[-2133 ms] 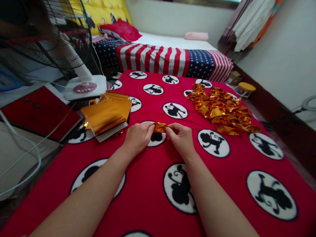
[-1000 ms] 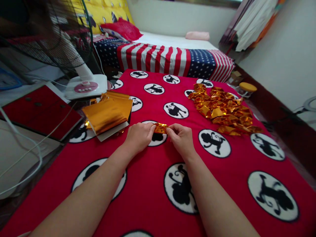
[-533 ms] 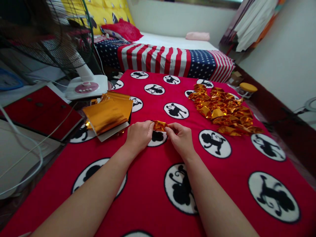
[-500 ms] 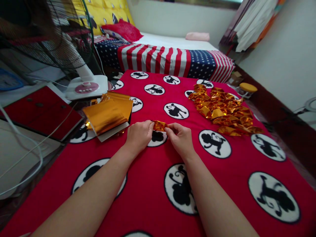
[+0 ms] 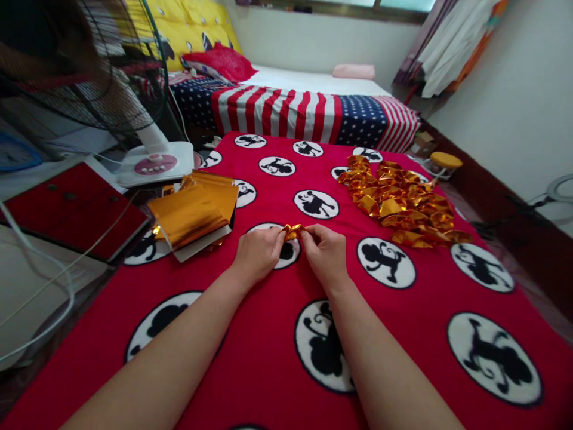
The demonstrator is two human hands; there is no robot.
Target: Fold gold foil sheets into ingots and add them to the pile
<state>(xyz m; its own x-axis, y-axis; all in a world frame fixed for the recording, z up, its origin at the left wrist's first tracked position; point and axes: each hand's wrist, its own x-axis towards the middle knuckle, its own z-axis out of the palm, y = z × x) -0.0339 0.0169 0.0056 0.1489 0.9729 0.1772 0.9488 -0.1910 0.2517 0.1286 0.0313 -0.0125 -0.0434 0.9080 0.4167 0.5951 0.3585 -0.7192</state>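
Both bare hands work at centre frame, above a red blanket (image 5: 268, 382) printed with white roundels holding black monkey figures. The left hand (image 5: 258, 255) and right hand (image 5: 326, 257) are both closed in a pinch, neither released, gripping a small creased gold foil piece (image 5: 293, 232) between them, just over one roundel; the fingers hide part of it. Right of centre on the blanket lies a large loose heap of creased gold foil pieces (image 5: 400, 203), many overlapping. Left of the hands sits a stack of flat gold foil sheets (image 5: 192, 214) on a white card (image 5: 199, 248), its top sheet smooth and uncreased; how many sheets it holds cannot be told. So creased pieces are plentiful, and flat stock is also on hand. At upper left stands a white-based electric fan (image 5: 154, 170); beyond the blanket, at the top of the frame, lies a stars-and-stripes bedspread (image 5: 290, 113).
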